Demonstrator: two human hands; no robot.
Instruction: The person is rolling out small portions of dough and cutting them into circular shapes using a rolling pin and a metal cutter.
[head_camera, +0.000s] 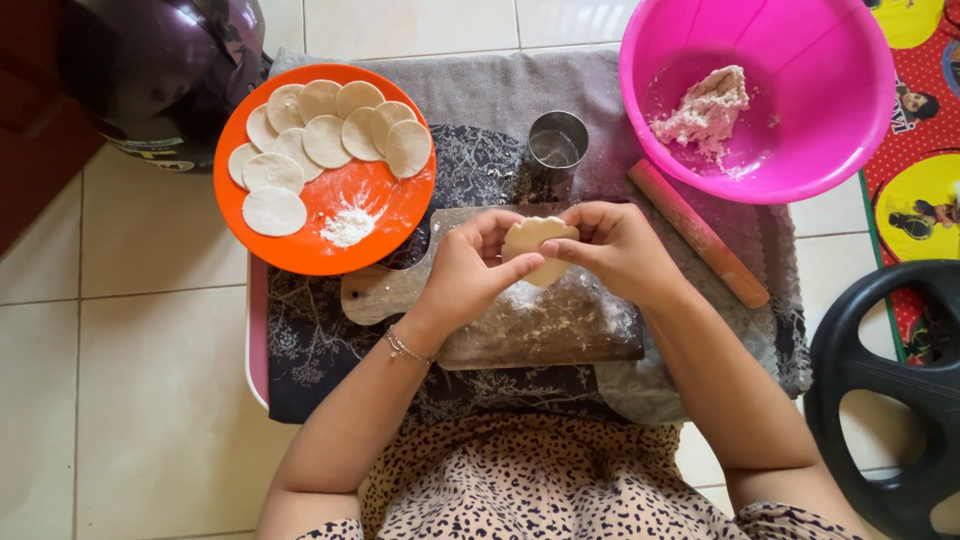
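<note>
Pale dough, a folded dumpling (538, 248) with a crimped top edge, sits pinched between both hands above a floured wooden board (560, 325); the left hand (468, 272) has its fingers closed on the dumpling's left side, thumb pressed to its lower edge; the right hand (612, 245) is clamped on the right side, fingertips curled over the pleated rim; the two hands nearly meet across the dough. Just beyond the hands stands a small steel cup (557, 141); far beyond and to the right of the right hand sits a pink plastic bowl (800, 150) with a lump of rough dough (706, 108) inside; a wooden rolling pin (697, 232) lies slanted just right of the right hand, one end near the bowl. Left of and beyond the left hand rests an orange plate (380, 205) carrying flat round dough wrappers (325, 135) overlapped in rows and a small heap of white flour (347, 227). A thin bracelet (405, 348) circles the left wrist; under the board and hands spreads a dark patterned cloth (310, 340) over the low table (257, 330); a grey cloth (590, 85) lies beneath the cup.
</note>
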